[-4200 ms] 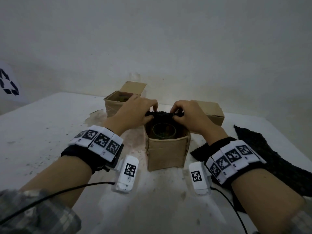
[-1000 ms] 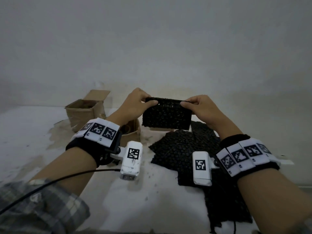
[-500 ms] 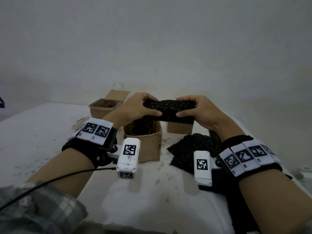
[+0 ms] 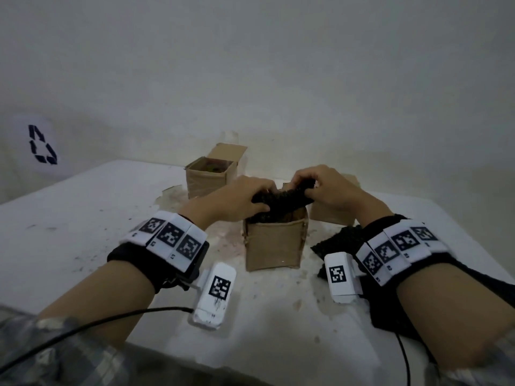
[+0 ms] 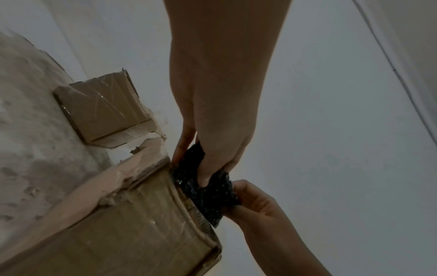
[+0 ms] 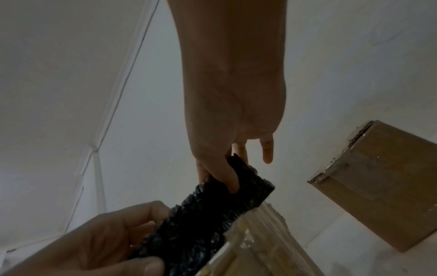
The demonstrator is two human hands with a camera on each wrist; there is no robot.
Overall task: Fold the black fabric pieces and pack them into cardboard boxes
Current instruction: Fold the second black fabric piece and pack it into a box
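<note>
A folded black fabric piece (image 4: 281, 203) sits in the mouth of the middle cardboard box (image 4: 274, 246), half above its rim. My left hand (image 4: 239, 200) pinches its left end and my right hand (image 4: 323, 188) pinches its right end. The left wrist view shows the fabric (image 5: 203, 188) at the box's opening (image 5: 132, 220), thumb on top. In the right wrist view my thumb and fingers pinch the fabric (image 6: 208, 205) above the box edge (image 6: 250, 242). What lies deeper in the box is hidden.
An open box (image 4: 209, 176) with its flap up stands at the back left. A closed box (image 4: 331, 210) stands behind my right hand. More black fabric (image 4: 340, 243) lies on the white table (image 4: 83, 218) under my right forearm. A wall rises close behind.
Both hands have carried the folded fabric down from above the table into the mouth of the middle box. The piece is now bunched and lower between my hands.
</note>
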